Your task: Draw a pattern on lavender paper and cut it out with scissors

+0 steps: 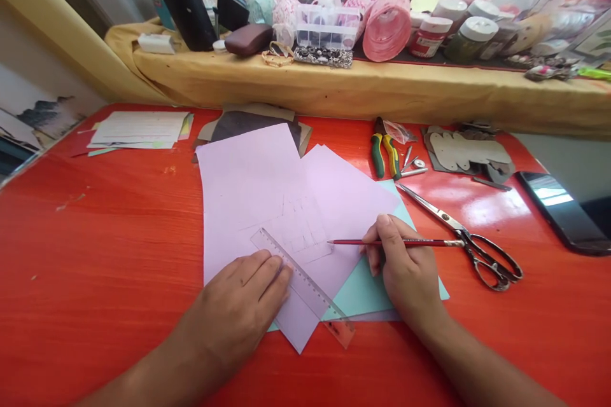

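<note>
Lilac paper sheets (243,184) overlap on the red table, with pencil lines drawn near their middle. My left hand (251,296) lies flat, its fingers close together on a clear ruler (310,283) that slants across the paper down to the right. In my right hand (401,261) a red pencil (348,242) is pinched, held nearly level, its tip pointing left just over the drawn lines. A light green sheet (370,289) shows from under the lilac ones, beside my right hand.
Scissors (453,222) lie right of the papers, and a phone (563,210) lies farther right. Pliers (386,152), cardboard pieces (468,152) and written sheets (138,129) are toward the back. A cloth-covered ledge (334,82) holds jars and boxes.
</note>
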{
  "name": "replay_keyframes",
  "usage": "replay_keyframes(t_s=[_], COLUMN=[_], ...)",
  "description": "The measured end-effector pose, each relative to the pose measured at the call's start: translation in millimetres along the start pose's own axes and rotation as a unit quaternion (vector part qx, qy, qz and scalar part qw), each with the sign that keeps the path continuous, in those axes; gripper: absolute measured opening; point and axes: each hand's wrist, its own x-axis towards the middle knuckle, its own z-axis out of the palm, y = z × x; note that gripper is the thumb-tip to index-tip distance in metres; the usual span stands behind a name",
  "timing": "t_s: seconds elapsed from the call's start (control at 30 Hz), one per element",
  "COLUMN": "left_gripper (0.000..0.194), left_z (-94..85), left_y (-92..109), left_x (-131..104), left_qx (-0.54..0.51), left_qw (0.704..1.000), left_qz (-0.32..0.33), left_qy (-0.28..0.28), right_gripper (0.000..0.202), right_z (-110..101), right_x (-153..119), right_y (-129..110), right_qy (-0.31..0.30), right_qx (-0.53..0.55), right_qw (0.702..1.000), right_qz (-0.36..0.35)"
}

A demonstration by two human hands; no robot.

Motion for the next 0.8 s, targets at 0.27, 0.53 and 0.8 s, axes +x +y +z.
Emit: replay_keyframes(t_s=[0.27,0.53,0.8], left_gripper=[0.043,0.044,0.041], left_z=[-1.0,-1.4,-0.5], left_y=[-0.4,-0.8,-1.1], left_x=[1.0,-0.1,-1.1], left_qx=[0.001,0.002,-0.005], left_qw=[1.000,1.000,1.000], left_qz=[0.005,0.004,0.002], left_qy=[-0.006,-0.004,0.002], right_gripper=[0.055,0.056,0.055], right_z=[0.7,0.2,1.1], right_x=[0.8,0.7,0.6], right_y=[-0.9,-0.8,-2.3], right_qy=[-0.015,-0.020,-0.024], right_qx=[-0.011,-0.029,-0.039], right_qw=[1.000,0.999,0.999], right_qz=[-0.011,-0.014,-0.014])
